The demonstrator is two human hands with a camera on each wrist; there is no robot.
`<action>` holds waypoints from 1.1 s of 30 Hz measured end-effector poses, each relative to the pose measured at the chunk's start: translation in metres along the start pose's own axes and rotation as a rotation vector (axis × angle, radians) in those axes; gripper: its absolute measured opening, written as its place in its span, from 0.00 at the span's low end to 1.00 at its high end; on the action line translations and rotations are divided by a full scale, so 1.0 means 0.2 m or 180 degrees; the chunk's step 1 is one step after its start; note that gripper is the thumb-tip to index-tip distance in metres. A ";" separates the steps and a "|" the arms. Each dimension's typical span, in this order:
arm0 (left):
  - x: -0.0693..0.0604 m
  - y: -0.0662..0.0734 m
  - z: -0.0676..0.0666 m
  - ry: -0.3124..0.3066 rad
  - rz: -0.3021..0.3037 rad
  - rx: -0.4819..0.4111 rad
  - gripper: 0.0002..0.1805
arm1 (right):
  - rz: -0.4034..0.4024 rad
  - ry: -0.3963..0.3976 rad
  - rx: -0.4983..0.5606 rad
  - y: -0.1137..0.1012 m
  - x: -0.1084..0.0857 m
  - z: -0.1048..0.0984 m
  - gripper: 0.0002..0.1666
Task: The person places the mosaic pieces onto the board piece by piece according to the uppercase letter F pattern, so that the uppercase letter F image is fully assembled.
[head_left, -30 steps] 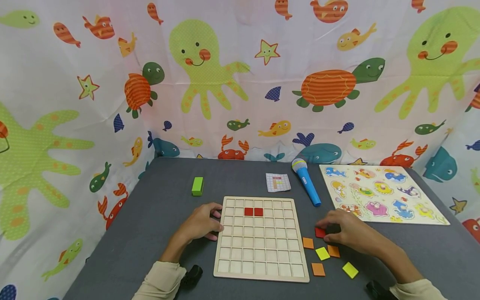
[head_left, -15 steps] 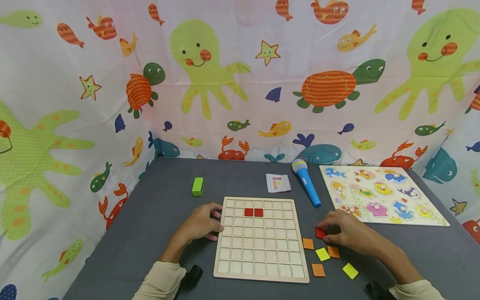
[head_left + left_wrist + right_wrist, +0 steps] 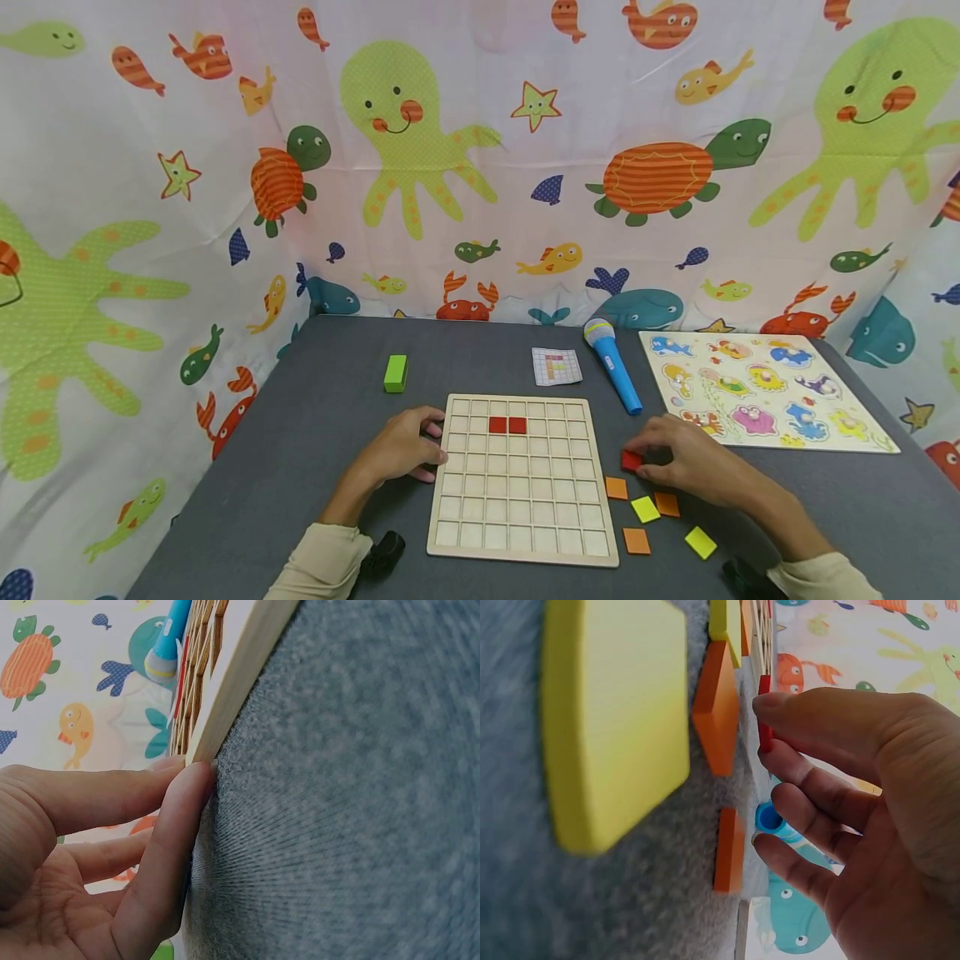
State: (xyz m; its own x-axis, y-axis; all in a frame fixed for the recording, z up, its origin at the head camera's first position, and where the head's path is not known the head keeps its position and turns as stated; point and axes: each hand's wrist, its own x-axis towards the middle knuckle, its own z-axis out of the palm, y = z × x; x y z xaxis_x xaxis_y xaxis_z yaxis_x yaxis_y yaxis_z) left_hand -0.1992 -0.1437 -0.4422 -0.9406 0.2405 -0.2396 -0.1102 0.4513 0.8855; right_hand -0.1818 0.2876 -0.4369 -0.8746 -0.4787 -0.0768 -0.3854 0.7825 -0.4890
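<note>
A wooden grid board (image 3: 517,500) lies on the grey cloth, with two red tiles (image 3: 507,425) side by side in its second row. At the board's left edge is my left hand (image 3: 405,446); the left wrist view shows thumb and finger (image 3: 184,802) pinching the wooden rim (image 3: 240,675). To the right of the board, my right hand (image 3: 690,458) pinches another red tile (image 3: 632,461) between thumb and fingers. In the right wrist view that red tile (image 3: 765,724) is held just off the cloth, edge-on. Below this hand lie orange tiles (image 3: 637,541) and yellow tiles (image 3: 701,542).
A small card with a coloured grid pattern (image 3: 557,367) lies behind the board. Beside it are a blue toy microphone (image 3: 619,371) and a sea-animal puzzle board (image 3: 772,400). A green block (image 3: 395,373) stands at back left. A printed curtain (image 3: 480,167) surrounds the table.
My right hand has lifted the red tile and shifted slightly left toward the board with it. The left hand and the board have stayed put.
</note>
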 end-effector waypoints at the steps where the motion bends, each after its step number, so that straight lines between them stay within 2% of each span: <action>1: 0.00 0.00 0.00 0.0002 0.0004 0.0002 0.34 | 0.0002 0.0009 -0.0003 0.00 0.01 0.00 0.16; 33: 0.00 -0.01 0.00 -0.0027 0.0021 -0.0053 0.34 | -0.0349 0.0165 0.0110 -0.19 0.27 0.09 0.18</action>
State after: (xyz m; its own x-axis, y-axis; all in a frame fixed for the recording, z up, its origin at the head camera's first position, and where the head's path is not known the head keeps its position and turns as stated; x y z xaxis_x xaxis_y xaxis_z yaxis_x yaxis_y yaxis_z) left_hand -0.1995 -0.1455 -0.4440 -0.9386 0.2507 -0.2369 -0.1093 0.4353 0.8936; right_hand -0.2086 0.2251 -0.4376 -0.8421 -0.5388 0.0232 -0.4699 0.7120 -0.5218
